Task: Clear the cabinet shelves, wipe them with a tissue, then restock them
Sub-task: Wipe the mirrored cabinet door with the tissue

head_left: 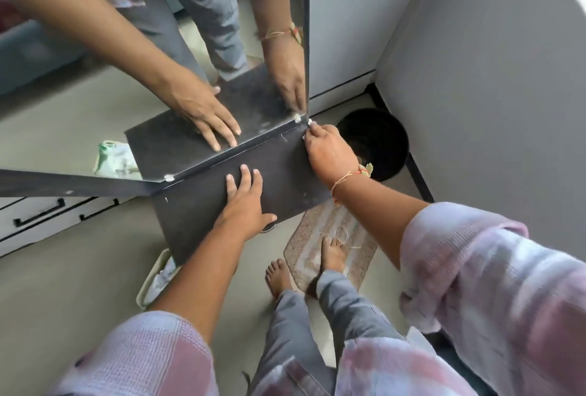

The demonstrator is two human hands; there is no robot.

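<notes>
A dark, bare shelf (203,205) juts out below a mirror (95,103) that reflects it and both my arms. My left hand (245,202) lies flat on the shelf's middle, fingers spread, holding nothing. My right hand (326,154) is at the shelf's far right corner, fingers pinched on a small white tissue (310,122) pressed against the mirror's edge. Most of the tissue is hidden by my fingers.
A black round bin (374,141) stands on the floor right of the shelf. A patterned mat (320,230) lies under my bare feet. A white bag (155,278) sits on the floor under the shelf's near corner. White drawers with black handles (41,214) are at left. A grey wall (491,78) closes the right.
</notes>
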